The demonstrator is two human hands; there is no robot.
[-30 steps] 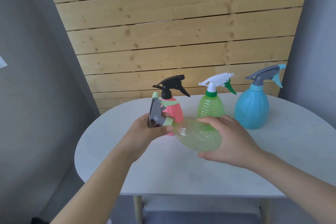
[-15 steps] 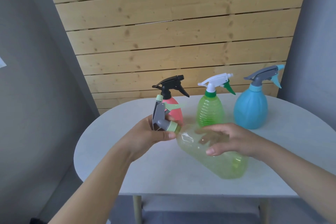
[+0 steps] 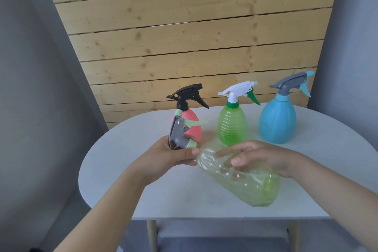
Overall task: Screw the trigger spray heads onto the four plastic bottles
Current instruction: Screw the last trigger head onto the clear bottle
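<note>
Backdrop: pale wood plank wall (image 3: 184, 47), grey walls either side, white oval table (image 3: 122, 180) in front of the person.
Done so far: three bottles stand upright beyond the hands, each with a head on. Pink bottle (image 3: 192, 127) with black head sits just behind the left hand, ribbed green bottle (image 3: 232, 127) just past the right fingers, blue bottle (image 3: 277, 120) further out to the right. Look finished, though thread tightness can't be judged from here.
Work piece: clear green bottle (image 3: 245, 182), fourth and last. Held off the table, tipped on its side, neck toward the left hand, base toward the person's right.
Why tilted: my guess is it puts the neck in line with the left wrist, so one hand twists while the other counter-holds.
Spray head: grey spray head (image 3: 178, 135) with pale green collar, nozzle pointing up, collar at the bottle neck. Seated or partly threaded, can't tell.
Left hand: left hand (image 3: 173, 157) closed around the head's base, thumb pressed at the collar. Firm grip.
Right hand: right hand (image 3: 263, 157) draped over the bottle's upper body, fingers half curled and spread, seen partly through the plastic. Steadying hold, not a full wrap.
Stage: final tightening, probably.
Watch: thin wall may dent under squeeze; cross-threading if the collar sits crooked.
</note>
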